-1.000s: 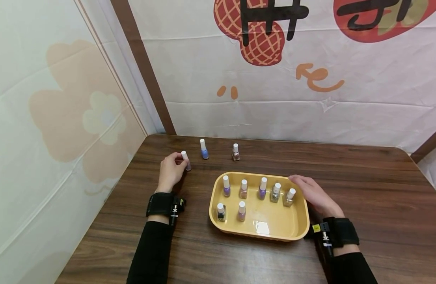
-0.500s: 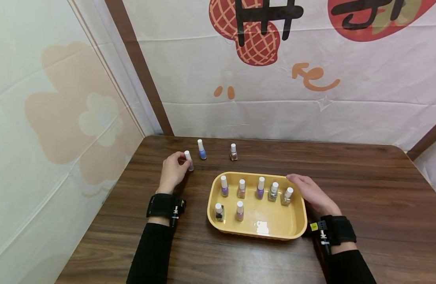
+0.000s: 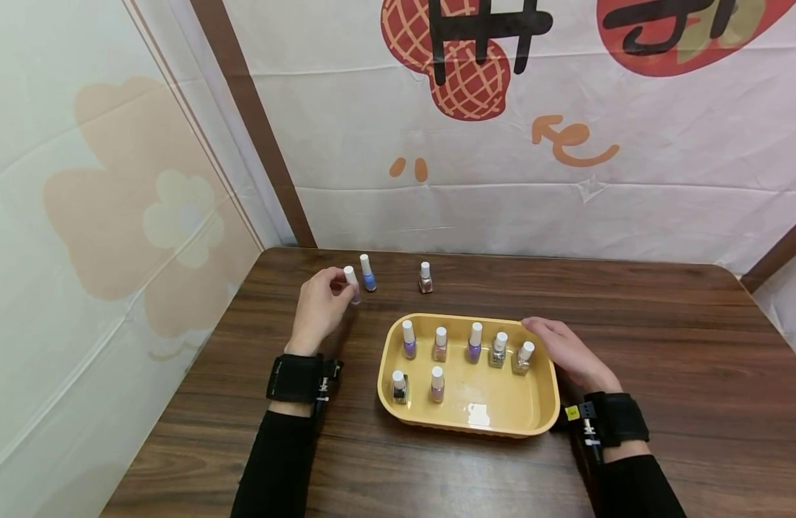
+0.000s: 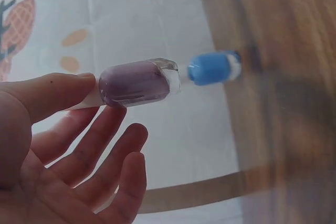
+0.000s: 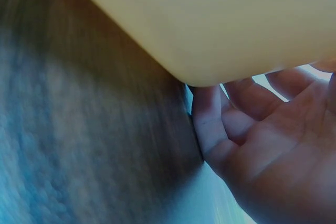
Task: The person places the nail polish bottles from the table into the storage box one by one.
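Note:
My left hand [image 3: 322, 306] pinches a nail polish bottle [image 4: 134, 82] by its white cap, between thumb and fingers. The polish inside is dull mauve, and its clear base points away from the palm in the left wrist view. Just beyond it stands a bottle of blue nail polish [image 3: 369, 280] with a white cap. At the back right corner of a yellow tray [image 3: 501, 424], my right hand [image 3: 573, 354] holds the rim; its bent fingers [image 5: 207, 111] lie against the outer wall in the right wrist view.
Inside the tray stand several white-capped polish bottles, among them a purple one [image 3: 474, 352] and a dark one [image 3: 399, 392]. A brownish bottle [image 3: 426, 283] stands near the back of the wooden table [image 3: 663, 324]. Printed cloth walls [image 3: 346, 208] rise behind and left.
My left hand has carried the mauve bottle rightward and slightly up in the head view, closer to the blue one. The right hand keeps its place on the tray; the head view shifted slightly.

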The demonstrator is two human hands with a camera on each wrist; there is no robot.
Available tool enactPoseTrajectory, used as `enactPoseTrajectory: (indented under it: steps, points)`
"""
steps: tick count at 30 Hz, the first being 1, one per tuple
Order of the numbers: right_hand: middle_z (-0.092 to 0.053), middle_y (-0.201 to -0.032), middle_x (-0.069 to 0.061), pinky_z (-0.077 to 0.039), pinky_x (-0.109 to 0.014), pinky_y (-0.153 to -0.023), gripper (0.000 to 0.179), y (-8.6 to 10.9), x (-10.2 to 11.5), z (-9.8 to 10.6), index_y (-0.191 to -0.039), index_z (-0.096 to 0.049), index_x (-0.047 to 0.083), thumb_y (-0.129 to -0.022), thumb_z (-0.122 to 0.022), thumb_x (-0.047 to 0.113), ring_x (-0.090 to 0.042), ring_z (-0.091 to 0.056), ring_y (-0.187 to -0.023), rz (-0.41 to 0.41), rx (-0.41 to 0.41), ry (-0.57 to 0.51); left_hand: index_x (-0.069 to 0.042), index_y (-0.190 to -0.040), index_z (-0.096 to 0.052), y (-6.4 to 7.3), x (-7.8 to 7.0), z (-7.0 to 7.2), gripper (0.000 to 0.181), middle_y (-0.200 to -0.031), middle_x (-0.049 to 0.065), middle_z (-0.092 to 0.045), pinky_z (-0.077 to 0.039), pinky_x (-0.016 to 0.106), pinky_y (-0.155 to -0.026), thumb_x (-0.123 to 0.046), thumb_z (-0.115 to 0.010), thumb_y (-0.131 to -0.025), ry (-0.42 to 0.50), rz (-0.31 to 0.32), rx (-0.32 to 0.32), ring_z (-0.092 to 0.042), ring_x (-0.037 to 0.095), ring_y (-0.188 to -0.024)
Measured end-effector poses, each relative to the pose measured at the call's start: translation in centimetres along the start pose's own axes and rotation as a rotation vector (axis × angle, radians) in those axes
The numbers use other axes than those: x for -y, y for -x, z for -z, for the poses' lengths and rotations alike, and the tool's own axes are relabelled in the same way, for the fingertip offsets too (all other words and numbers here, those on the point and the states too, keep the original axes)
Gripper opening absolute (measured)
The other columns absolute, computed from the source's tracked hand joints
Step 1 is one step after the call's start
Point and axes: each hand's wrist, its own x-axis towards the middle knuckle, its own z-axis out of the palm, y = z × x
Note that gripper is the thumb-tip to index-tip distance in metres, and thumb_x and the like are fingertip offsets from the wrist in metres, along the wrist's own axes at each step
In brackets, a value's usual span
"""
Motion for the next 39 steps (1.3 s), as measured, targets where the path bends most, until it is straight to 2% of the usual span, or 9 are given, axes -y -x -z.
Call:
enactPoseTrajectory:
  steps: [6, 11, 16, 21, 30, 34, 39]
  points:
    - [-0.039, -0.146, -0.029, -0.048, -0.045, -0.103, 0.060, 0.0, 0.0, 0.0, -0.143, -0.035, -0.008, -0.104, -0.034, 0.038, -0.038, -0.043, -0.133, 0.005, 0.003, -0.007, -0.002, -0.108, -0.066, 0.6, -1.9, 0.5, 0.023, -0.106, 0.015, -0.067, -0.051, 0.041, -0.080, -0.017, -0.064, -0.091, 0.025, -0.054, -0.002, -0.063, 0.029, -0.097]
    - [-0.038, -0.147, -0.028, -0.045, -0.047, -0.105, 0.061, 0.1, 0.0, 0.1, -0.144, -0.034, -0.006, -0.104, -0.034, 0.039, -0.038, -0.040, -0.136, -0.007, 0.005, -0.015, -0.004, -0.107, -0.067, 1.4, -3.7, 1.1, 0.021, -0.103, 0.013, -0.067, -0.050, 0.039, -0.078, -0.018, -0.065, -0.091, 0.028, -0.104, 0.019, -0.063, 0.029, -0.097]
    - [-0.042, -0.144, -0.027, -0.047, -0.045, -0.103, 0.058, 0.1, 0.0, 0.2, -0.143, -0.038, -0.005, -0.104, -0.033, 0.038, -0.038, -0.044, -0.133, -0.009, 0.002, -0.017, -0.006, -0.104, -0.067, 2.1, -5.3, 1.6, 0.019, -0.102, 0.010, -0.067, -0.047, 0.032, -0.070, -0.020, -0.065, -0.092, 0.016, -0.143, 0.035, -0.062, 0.024, -0.092]
    - [-0.045, -0.143, -0.027, -0.049, -0.044, -0.102, 0.056, 0.1, 0.0, 0.3, -0.142, -0.039, -0.004, -0.104, -0.033, 0.036, -0.037, -0.046, -0.131, -0.006, 0.005, -0.012, -0.006, -0.103, -0.067, 2.8, -6.6, 1.9, 0.018, -0.102, 0.011, -0.067, -0.047, 0.031, -0.068, -0.019, -0.066, -0.091, 0.017, -0.173, 0.041, -0.062, 0.023, -0.087]
    - [-0.045, -0.141, -0.029, -0.054, -0.037, -0.093, 0.059, 0.0, -0.2, 0.3, -0.141, -0.039, -0.006, -0.104, -0.036, 0.039, -0.034, -0.053, -0.124, 0.021, 0.012, -0.046, -0.008, -0.101, -0.068, 4.1, -8.7, 1.6, 0.014, -0.099, 0.008, -0.068, -0.053, 0.038, -0.078, -0.016, -0.067, -0.090, 0.025, -0.213, 0.071, -0.064, 0.022, -0.093]
    - [-0.040, -0.146, -0.028, -0.053, -0.038, -0.095, 0.061, 0.0, -0.2, 0.3, -0.142, -0.038, -0.006, -0.103, -0.037, 0.041, -0.035, -0.048, -0.128, 0.030, 0.007, -0.035, -0.009, -0.100, -0.068, 4.8, -9.6, 1.3, 0.013, -0.098, 0.006, -0.069, -0.053, 0.035, -0.077, -0.016, -0.068, -0.089, 0.027, -0.253, 0.089, -0.064, 0.020, -0.091]
    - [-0.029, -0.152, -0.028, -0.042, -0.048, -0.107, 0.061, 0.0, -0.2, 0.4, -0.144, -0.035, -0.008, -0.104, -0.035, 0.039, -0.040, -0.034, -0.139, 0.023, 0.008, -0.024, -0.009, -0.097, -0.069, 5.7, -10.9, 0.9, 0.012, -0.094, 0.004, -0.070, -0.053, 0.033, -0.078, -0.016, -0.071, -0.087, 0.031, -0.315, 0.112, -0.064, 0.018, -0.089]
